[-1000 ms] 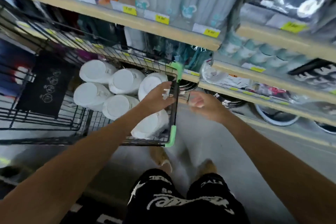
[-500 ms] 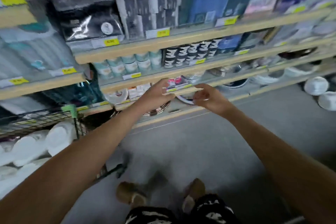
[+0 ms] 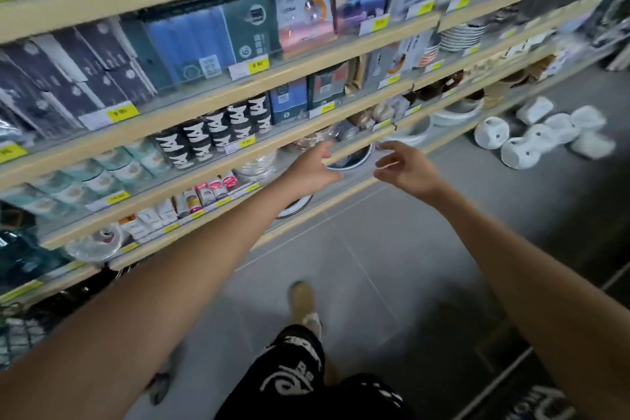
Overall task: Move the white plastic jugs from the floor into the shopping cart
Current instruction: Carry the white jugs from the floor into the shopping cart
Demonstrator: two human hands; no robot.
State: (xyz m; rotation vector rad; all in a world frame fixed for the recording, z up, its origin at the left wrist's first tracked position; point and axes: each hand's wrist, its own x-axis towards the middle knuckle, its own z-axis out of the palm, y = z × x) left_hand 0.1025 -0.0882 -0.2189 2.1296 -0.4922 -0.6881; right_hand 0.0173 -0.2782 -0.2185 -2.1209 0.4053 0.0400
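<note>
Several white plastic jugs (image 3: 521,141) lie in a loose heap on the grey floor at the far right, beside the foot of the shelving. My left hand (image 3: 312,170) and my right hand (image 3: 404,169) reach forward side by side in the air, well short of the jugs and to their left. Both hands have relaxed, spread fingers and hold nothing. Only a dark corner of the shopping cart's wire mesh (image 3: 20,334) shows at the lower left edge.
Long wooden shelves (image 3: 211,95) stacked with packaged goods, bowls and plates run along the left side of the aisle. The grey tiled floor (image 3: 392,266) stretches ahead between me and the jugs. My foot (image 3: 303,300) steps forward below. A dark mat (image 3: 545,395) lies at lower right.
My view has swung right, away from the cart of jugs, bringing the floor jugs nearer. My left hand let go of the cart's rim, and both hands now reach out with fingers spread.
</note>
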